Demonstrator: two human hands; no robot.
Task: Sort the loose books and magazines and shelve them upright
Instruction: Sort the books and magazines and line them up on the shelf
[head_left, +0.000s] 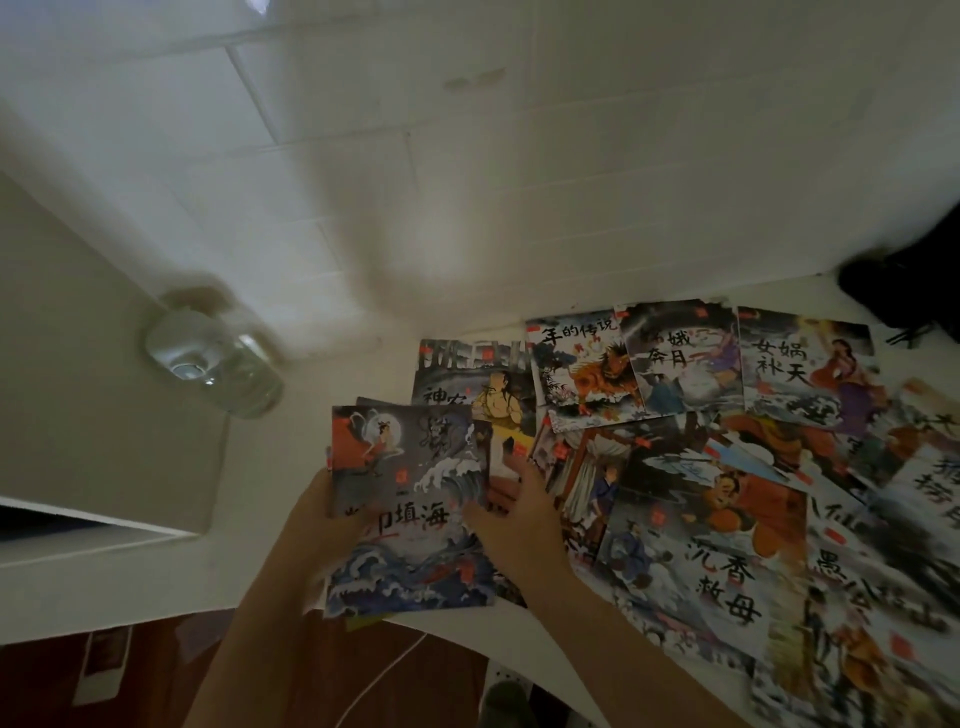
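You held a small stack of picture books (410, 499) over the near edge of the white bench (322, 415). Your left hand (324, 514) gripped its left side. Your right hand (511, 512) curled round the right edge, likely squaring the pile before shelving. The other picture books (691, 467) lay flat and overlapping on the bench to the right, covers up, probably so titles could be read. A glass jar (215, 358) stood well apart at left. No shelf was visible.
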